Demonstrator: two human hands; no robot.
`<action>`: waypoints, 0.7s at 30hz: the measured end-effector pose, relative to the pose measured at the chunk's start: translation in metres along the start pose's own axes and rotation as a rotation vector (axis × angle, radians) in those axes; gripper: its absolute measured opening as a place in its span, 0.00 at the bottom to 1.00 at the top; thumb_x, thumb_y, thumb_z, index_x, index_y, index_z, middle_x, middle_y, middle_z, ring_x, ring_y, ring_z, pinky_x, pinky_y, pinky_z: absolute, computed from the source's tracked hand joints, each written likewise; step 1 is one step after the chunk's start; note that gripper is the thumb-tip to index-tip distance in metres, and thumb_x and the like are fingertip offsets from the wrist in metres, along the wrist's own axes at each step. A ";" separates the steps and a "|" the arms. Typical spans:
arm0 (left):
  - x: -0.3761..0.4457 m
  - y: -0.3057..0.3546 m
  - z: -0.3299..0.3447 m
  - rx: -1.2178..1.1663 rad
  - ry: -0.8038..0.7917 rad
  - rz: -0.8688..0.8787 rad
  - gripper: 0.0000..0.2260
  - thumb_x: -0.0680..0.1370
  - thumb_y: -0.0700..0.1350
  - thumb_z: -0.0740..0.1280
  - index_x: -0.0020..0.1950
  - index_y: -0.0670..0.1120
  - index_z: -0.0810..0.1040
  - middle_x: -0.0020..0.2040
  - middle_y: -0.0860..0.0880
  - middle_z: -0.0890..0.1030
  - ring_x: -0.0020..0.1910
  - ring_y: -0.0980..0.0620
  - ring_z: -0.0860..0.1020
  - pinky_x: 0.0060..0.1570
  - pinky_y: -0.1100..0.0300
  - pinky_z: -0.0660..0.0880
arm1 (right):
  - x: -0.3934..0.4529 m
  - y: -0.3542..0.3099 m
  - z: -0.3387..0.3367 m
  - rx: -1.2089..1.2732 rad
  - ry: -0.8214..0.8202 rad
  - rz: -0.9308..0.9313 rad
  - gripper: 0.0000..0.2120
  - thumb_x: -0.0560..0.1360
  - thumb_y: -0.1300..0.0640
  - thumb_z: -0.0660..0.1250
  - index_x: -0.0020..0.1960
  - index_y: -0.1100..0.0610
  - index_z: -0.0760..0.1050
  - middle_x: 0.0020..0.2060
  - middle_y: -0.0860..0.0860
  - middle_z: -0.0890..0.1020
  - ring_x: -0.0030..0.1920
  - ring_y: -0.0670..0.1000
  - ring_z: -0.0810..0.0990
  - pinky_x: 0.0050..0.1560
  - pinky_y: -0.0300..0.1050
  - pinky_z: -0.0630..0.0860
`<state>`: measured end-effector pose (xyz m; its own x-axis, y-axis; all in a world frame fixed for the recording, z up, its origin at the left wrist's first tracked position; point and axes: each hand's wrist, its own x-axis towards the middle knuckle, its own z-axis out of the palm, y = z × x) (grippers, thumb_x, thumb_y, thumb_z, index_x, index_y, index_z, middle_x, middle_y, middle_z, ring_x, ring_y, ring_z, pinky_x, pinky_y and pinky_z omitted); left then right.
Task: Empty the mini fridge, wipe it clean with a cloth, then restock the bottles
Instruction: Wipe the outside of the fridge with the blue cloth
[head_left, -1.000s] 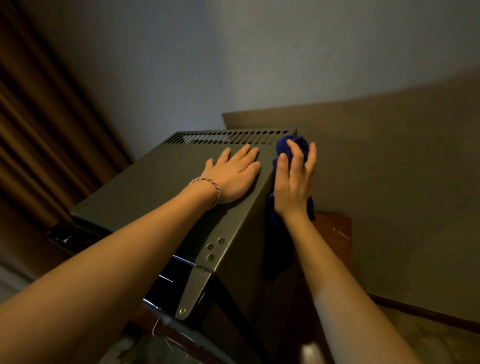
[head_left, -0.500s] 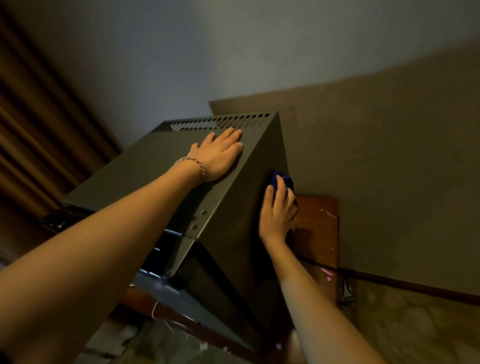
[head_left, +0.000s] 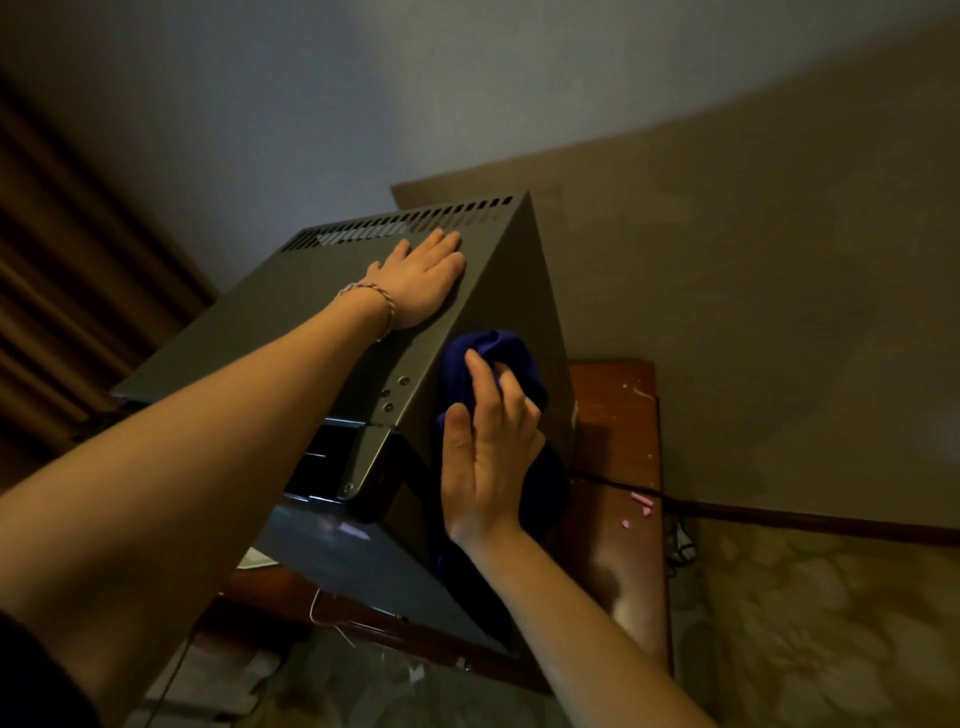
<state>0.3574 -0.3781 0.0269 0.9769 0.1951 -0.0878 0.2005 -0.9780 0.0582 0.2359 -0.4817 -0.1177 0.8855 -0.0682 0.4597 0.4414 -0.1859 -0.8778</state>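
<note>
A dark grey mini fridge (head_left: 291, 317) stands on a low wooden table, seen from above, with a vent grille along its back edge. My left hand (head_left: 423, 278) lies flat on the fridge's top near the right rear corner, fingers straight. My right hand (head_left: 488, 441) presses a dark blue cloth (head_left: 493, 358) against the fridge's right side wall, fingers bent over the bunched cloth. The cloth hangs down behind my palm. The fridge door below looks ajar, and its inside is hidden. No bottles are in view.
The reddish wooden table (head_left: 618, 447) sticks out to the right of the fridge, with small pink scraps (head_left: 641, 504) on it. A dark cable (head_left: 623, 486) crosses it. A wall stands close behind; brown curtains (head_left: 62, 291) hang at left. Patterned floor lies at lower right.
My right hand slid the cloth down from the fridge's top rear corner, then forward along the right side wall. My left hand stayed flat on the top.
</note>
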 end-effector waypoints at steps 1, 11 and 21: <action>0.000 0.000 0.000 0.000 0.000 0.003 0.24 0.84 0.58 0.44 0.80 0.56 0.48 0.81 0.54 0.46 0.79 0.44 0.46 0.75 0.38 0.45 | 0.008 0.002 0.000 0.003 -0.003 -0.011 0.26 0.81 0.35 0.38 0.74 0.41 0.58 0.72 0.52 0.67 0.69 0.55 0.64 0.62 0.56 0.62; 0.000 0.002 0.001 -0.021 0.010 -0.004 0.24 0.84 0.57 0.45 0.80 0.57 0.49 0.81 0.56 0.47 0.79 0.45 0.45 0.74 0.39 0.45 | 0.123 0.056 0.024 0.067 0.012 -0.006 0.29 0.81 0.35 0.44 0.77 0.45 0.60 0.74 0.55 0.65 0.73 0.58 0.64 0.68 0.63 0.65; 0.003 -0.001 0.003 -0.032 0.026 0.019 0.24 0.84 0.58 0.44 0.80 0.58 0.48 0.81 0.57 0.46 0.80 0.46 0.45 0.75 0.39 0.45 | 0.153 0.128 0.031 0.071 -0.094 0.377 0.24 0.83 0.37 0.47 0.77 0.37 0.57 0.76 0.49 0.62 0.73 0.58 0.64 0.71 0.58 0.62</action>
<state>0.3603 -0.3771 0.0237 0.9820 0.1786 -0.0609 0.1837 -0.9787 0.0916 0.4324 -0.4858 -0.1638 0.9954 -0.0282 0.0914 0.0883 -0.0966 -0.9914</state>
